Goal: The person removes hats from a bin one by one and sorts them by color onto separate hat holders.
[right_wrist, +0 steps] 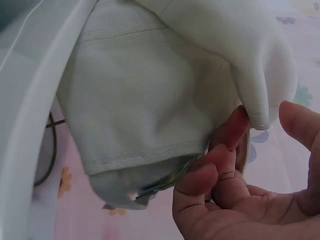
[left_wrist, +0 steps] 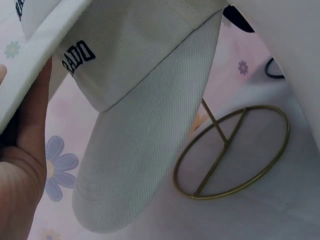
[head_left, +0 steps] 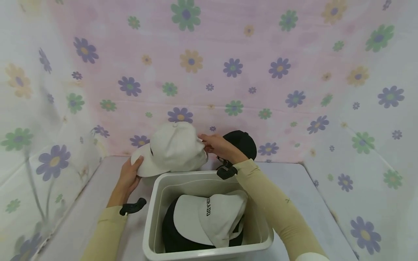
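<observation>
One white cap (head_left: 176, 148): far side of the tabletop (head_left: 303, 195), a bit left of centre, just past the far rim of the bin (head_left: 151, 217), brim pointing left.
Left hand (head_left: 128, 175): pinching that brim, thumb on top, fingers tucked underneath.
Right hand (head_left: 222, 145): well apart from the left one, fingertips at the cap's back edge. Thumb looks off the cloth up close, so I honestly can't tell if it's gripping or just touching.
Bin contents: lettered cap (head_left: 191, 219) lying over a dark cap (head_left: 176, 239).
Black cap (head_left: 241, 143): far side, behind the right hand and partly hidden by it.
Sagging risk: back end could droop or twist if the right fingers slip, since the brim is the only sure hold.
Snag risk: curled fingers could catch the strap (right_wrist: 170, 181) and tug the cap crooked.
Left wrist bonus: second brim (left_wrist: 145, 155) hanging below the pinched one, plus a round metal base (left_wrist: 226, 143) on the tabletop. Head view doesn't show that base at all.
Right wrist bonus: that strap at the back opening, which the head view misses.
</observation>
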The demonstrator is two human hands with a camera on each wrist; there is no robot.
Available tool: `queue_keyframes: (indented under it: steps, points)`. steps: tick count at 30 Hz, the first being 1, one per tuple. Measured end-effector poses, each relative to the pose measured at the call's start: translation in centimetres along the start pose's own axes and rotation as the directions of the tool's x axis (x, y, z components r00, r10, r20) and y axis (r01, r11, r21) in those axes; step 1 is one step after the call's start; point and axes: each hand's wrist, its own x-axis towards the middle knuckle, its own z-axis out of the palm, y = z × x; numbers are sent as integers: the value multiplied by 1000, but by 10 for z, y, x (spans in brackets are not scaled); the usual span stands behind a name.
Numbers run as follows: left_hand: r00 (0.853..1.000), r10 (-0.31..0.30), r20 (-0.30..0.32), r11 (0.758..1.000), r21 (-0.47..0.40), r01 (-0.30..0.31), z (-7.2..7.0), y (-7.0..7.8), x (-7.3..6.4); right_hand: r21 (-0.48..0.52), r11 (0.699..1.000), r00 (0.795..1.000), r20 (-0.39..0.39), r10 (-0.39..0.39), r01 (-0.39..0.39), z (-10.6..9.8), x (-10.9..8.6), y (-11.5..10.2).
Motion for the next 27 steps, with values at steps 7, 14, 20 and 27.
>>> queue_keyframes:
  steps: [7,14,20,27]
  points:
    - [999,31,38,999,-31,-30,3,2,0,60,994,995,-43,-88,91,4,0,-7]
    - [998,52,25,996,-68,-50,7,5,0,60,993,993,-77,-92,97,11,1,-7]
    - [999,39,36,998,-49,-37,9,3,-1,120,982,988,-69,-135,143,13,0,-6]
    - [997,57,45,995,-87,-53,10,2,-2,246,953,984,-17,-177,176,15,-3,-8]
